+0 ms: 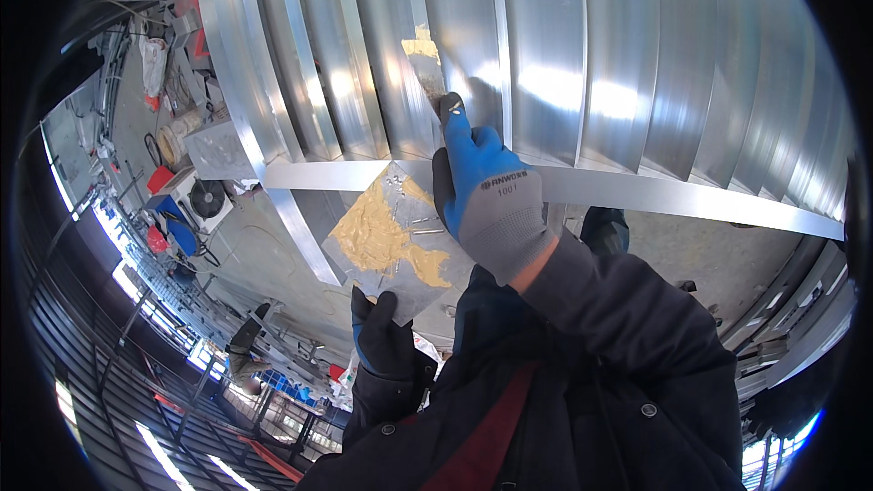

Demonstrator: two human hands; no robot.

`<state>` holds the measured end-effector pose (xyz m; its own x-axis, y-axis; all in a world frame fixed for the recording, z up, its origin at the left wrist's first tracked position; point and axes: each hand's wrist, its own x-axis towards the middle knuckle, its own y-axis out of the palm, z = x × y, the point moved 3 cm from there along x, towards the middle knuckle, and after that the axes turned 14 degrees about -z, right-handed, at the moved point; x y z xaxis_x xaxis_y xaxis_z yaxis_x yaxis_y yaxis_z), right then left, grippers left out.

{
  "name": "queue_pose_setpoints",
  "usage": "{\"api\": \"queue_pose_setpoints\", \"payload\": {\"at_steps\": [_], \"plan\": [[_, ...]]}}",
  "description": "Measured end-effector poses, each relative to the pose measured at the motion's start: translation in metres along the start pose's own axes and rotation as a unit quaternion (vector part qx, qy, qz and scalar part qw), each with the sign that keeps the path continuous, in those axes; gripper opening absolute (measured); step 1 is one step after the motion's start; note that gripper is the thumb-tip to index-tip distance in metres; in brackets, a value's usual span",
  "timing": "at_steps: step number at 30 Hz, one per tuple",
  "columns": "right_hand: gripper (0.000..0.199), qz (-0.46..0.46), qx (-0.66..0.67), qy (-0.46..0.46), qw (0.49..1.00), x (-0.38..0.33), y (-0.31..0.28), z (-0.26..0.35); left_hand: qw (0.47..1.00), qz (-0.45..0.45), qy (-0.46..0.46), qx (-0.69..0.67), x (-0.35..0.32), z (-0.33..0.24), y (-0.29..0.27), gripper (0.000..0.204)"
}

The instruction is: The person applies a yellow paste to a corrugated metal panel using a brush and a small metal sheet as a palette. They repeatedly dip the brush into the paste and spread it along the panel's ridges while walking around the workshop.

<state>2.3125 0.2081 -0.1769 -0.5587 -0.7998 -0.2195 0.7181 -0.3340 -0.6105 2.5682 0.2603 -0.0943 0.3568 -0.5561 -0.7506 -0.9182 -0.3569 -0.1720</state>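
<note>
I'm pressing a narrow putty knife (427,73), gripped in my right hand (486,200), onto the ribbed aluminium panel (637,64); left hand (382,336) is clamping the putty-smeared metal square (396,236) just below the panel for reloading.

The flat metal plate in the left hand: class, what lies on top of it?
Yellowish putty is smeared over the flat metal plate, thickest at its left side. The gloved right hand covers the plate's right edge, so that part cannot be seen.
</note>
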Motion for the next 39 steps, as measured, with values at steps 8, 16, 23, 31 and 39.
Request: {"api": "queue_pose_setpoints", "payload": {"at_steps": [8, 16, 23, 31, 39], "plan": [[0.061, -0.033, -0.009, -0.018, 0.999, 0.008, -0.005, 0.002, 1.0, 0.004, 0.003, -0.004, 0.0, 0.0, -0.003, 0.063], [0.057, 0.006, -0.046, -0.017, 0.999, -0.001, -0.008, 0.005, 1.0, 0.009, 0.005, 0.004, 0.001, -0.002, 0.0, 0.065], [0.064, -0.001, 0.01, 0.003, 1.0, 0.012, -0.005, 0.006, 1.0, 0.003, 0.002, -0.007, 0.002, -0.003, -0.001, 0.068], [0.065, -0.012, -0.006, -0.005, 1.0, 0.005, -0.013, 0.009, 1.0, 0.007, 0.002, 0.009, 0.002, -0.004, -0.002, 0.07], [0.064, 0.027, 0.019, 0.0, 0.999, 0.002, -0.02, 0.006, 1.0, 0.01, 0.008, 0.004, 0.002, -0.005, -0.002, 0.071]]}}
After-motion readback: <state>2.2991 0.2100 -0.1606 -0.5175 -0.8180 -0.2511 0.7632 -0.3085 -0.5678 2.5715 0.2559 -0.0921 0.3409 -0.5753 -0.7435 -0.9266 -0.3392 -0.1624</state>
